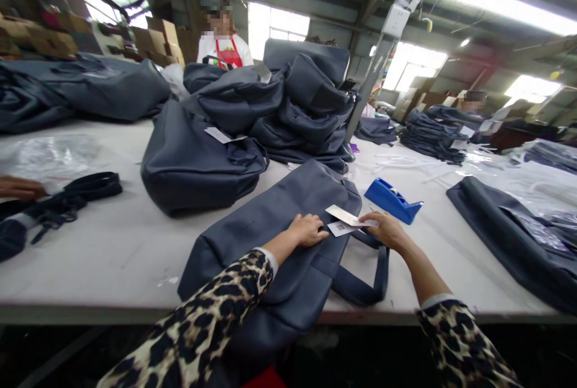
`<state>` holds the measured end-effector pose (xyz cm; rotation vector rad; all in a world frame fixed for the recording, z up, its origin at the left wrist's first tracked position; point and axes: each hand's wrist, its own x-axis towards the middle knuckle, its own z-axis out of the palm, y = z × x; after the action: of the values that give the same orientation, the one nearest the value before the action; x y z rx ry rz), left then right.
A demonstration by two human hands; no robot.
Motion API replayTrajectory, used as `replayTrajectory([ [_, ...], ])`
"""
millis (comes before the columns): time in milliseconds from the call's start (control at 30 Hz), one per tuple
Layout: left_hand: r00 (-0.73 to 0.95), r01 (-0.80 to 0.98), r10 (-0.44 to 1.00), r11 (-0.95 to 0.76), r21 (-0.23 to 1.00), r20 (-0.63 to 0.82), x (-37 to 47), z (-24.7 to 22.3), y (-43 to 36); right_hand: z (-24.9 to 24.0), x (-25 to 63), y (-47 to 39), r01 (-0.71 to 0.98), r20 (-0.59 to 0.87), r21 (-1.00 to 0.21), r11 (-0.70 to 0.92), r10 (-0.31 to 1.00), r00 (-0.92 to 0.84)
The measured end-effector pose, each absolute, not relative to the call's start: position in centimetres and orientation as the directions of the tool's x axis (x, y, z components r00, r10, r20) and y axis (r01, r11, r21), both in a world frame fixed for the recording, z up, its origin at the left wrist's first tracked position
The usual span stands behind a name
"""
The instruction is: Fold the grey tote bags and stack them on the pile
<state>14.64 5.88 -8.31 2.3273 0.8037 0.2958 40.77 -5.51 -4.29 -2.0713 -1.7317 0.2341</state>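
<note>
A dark blue bag (274, 214) lies across the table's front edge, its lower end hanging over. My left hand (308, 230) rests on top of it with the fingers spread and holds nothing. At the bag's right side, my right hand (382, 227) pinches white paper tags (345, 215), one of them with a printed square code. Below that hand a bag strap (382, 274) loops onto the table. A blue tape dispenser (393, 200) stands just beyond my right hand.
Behind are a plump dark bag (193, 163) and a bag pile (311, 106). Another bag (505, 226) lies right. At the left edge, another person's hand (20, 187) is by dark straps (76, 196) and clear plastic (58, 154). A metal post (367, 84) rises behind.
</note>
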Motion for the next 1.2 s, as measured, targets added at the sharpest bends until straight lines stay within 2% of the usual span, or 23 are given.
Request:
replayTrajectory([
  [133,0.675,0.449,0.738,-0.413,0.793,0.002,18.3,-7.9,7.0,-2.3,39.7,-4.1,0.962,0.103,-0.269,-0.047,0.992,0.077],
  [300,0.53,0.238,0.848,-0.173,0.956,0.021,20.9,-10.0,6.9,0.0,39.4,-1.7,0.968,0.069,-0.224,0.114,0.992,-0.101],
  [433,0.53,0.021,0.848,-0.001,1.0,-0.01,21.3,-11.2,7.0,-0.5,39.7,0.8,0.942,0.1,-0.286,0.176,0.983,-0.154],
  [567,0.584,-0.121,0.811,0.139,0.983,-0.043,21.0,-11.3,7.4,-3.9,39.9,2.6,0.89,0.14,-0.425,0.169,0.983,-0.12],
  [767,0.617,-0.181,0.783,0.234,0.955,-0.076,20.9,-11.0,7.5,-8.2,39.5,3.0,0.796,0.162,-0.593,0.123,0.986,-0.032],
  [933,0.563,-0.197,0.821,0.25,0.948,-0.099,21.3,-11.5,7.4,-6.7,38.6,0.6,0.8,0.179,-0.585,0.136,0.983,-0.036],
  [1000,0.546,-0.22,0.832,0.258,0.941,-0.1,21.2,-11.6,7.5,-5.7,38.4,-1.2,0.848,0.206,-0.498,0.181,0.975,-0.087],
  [1033,0.544,-0.231,0.833,0.262,0.937,-0.099,21.1,-11.6,7.5,-5.4,38.3,-2.2,0.884,0.217,-0.413,0.221,0.966,-0.14],
  [1133,0.552,-0.255,0.829,0.271,0.928,-0.09,20.9,-11.4,7.6,-5.2,38.0,-4.6,0.946,0.208,-0.016,0.323,0.927,-0.313],
  [1200,0.56,-0.268,0.825,0.27,0.925,-0.079,20.7,-11.3,7.5,-5.6,37.8,-5.3,0.922,0.2,0.214,0.323,0.909,-0.365],
])
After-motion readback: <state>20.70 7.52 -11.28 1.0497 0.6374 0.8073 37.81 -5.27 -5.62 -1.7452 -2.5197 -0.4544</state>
